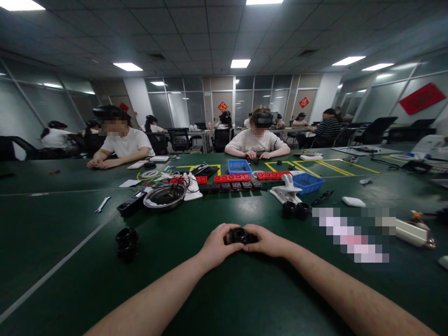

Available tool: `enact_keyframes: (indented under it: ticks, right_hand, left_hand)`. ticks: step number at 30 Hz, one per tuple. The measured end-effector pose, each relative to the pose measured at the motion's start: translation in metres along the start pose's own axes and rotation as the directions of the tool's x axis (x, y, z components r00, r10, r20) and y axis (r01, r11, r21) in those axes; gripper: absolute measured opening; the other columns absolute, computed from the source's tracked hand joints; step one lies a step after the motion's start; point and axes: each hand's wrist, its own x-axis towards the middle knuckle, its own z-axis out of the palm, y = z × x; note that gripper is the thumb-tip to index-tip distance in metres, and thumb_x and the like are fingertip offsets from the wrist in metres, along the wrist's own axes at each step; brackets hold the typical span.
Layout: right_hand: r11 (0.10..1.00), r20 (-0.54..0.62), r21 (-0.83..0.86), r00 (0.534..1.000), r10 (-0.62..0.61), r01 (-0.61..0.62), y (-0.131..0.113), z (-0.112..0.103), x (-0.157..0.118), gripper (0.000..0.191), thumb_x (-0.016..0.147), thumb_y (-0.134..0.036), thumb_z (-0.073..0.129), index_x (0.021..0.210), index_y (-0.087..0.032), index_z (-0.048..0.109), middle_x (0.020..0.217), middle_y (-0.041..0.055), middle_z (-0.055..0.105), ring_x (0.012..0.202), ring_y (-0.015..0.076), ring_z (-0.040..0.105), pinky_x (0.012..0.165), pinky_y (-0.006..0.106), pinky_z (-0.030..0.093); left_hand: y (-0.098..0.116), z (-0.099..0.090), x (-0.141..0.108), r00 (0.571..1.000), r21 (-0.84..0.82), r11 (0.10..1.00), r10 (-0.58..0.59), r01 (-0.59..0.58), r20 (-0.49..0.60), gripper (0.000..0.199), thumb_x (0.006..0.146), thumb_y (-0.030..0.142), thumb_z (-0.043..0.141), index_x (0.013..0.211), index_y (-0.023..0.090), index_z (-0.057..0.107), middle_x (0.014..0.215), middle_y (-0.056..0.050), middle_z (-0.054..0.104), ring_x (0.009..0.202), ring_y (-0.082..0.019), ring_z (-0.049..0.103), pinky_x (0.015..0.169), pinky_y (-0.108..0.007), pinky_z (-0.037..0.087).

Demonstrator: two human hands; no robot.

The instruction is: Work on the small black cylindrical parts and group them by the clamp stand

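Note:
A black round part with a ringed opening on top (240,234) sits between my two hands, low over or on the green table. My left hand (219,243) wraps round its left side, thumb along the near edge. From the other side my right hand (266,241) curls round it, and the thumb tips nearly meet in front. Its lower portion is hidden by the fingers. Left of my hands lie similar black round parts (126,243), close together. Two more black round parts (296,210) rest to the right, by a white clamp-like stand (286,189).
Beyond my hands lie a round metal dish (164,204), red power strips (233,178), a blue bin (308,183) and another blue bin (239,166). A wrench (102,204) lies left. Across the table sit a person in white (257,140) and another (126,142).

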Motion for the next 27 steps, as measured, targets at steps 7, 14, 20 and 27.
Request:
enact_keyframes:
  ticks: [7, 14, 20, 27]
  right_hand:
    - [1.000, 0.013, 0.025, 1.000, -0.002, 0.001, 0.000, -0.001, 0.000, 0.026, 0.067, -0.023, 0.058, 0.091, -0.016, 0.053, 0.082, 0.0008, 0.051, 0.076, 0.0144, 0.048, 0.067, 0.025, 0.039]
    - [1.000, -0.001, 0.024, 1.000, 0.001, -0.001, 0.004, 0.001, 0.001, 0.027, 0.066, -0.025, 0.058, 0.092, -0.016, 0.054, 0.086, 0.0017, 0.052, 0.080, 0.0160, 0.048, 0.070, 0.027, 0.038]
    - [0.997, -0.018, 0.044, 0.998, 0.062, -0.061, 0.005, 0.003, 0.002, 0.027, 0.064, -0.027, 0.061, 0.086, -0.015, 0.053, 0.080, 0.0006, 0.052, 0.073, 0.0144, 0.048, 0.064, 0.025, 0.038]
    - [0.960, -0.199, -0.176, 0.963, 0.180, -0.216, 0.003, 0.018, 0.005, 0.036, 0.051, -0.038, 0.067, 0.069, -0.016, 0.045, 0.066, -0.0022, 0.048, 0.060, 0.0114, 0.043, 0.049, 0.020, 0.030]
  left_hand:
    - [0.001, -0.002, -0.001, 1.000, -0.013, 1.000, 0.004, -0.004, 0.005, 0.039, 0.063, 0.032, 0.061, 0.100, 0.022, 0.052, 0.093, -0.003, 0.051, 0.079, -0.016, 0.048, 0.068, -0.027, 0.040]
    - [0.001, 0.000, -0.001, 1.000, -0.044, 0.999, 0.014, -0.014, -0.017, 0.040, 0.064, 0.029, 0.061, 0.102, 0.022, 0.052, 0.095, -0.003, 0.052, 0.081, -0.018, 0.048, 0.071, -0.029, 0.039]
    - [0.001, 0.002, 0.000, 1.000, -0.021, 1.000, 0.012, -0.012, -0.029, 0.039, 0.061, 0.030, 0.063, 0.097, 0.020, 0.054, 0.087, -0.002, 0.052, 0.074, -0.015, 0.047, 0.065, -0.025, 0.038]
    - [0.006, 0.007, -0.001, 0.992, -0.003, 0.996, -0.085, 0.085, -0.097, 0.037, 0.055, 0.028, 0.066, 0.088, 0.017, 0.054, 0.080, -0.001, 0.049, 0.066, -0.012, 0.045, 0.058, -0.023, 0.037]
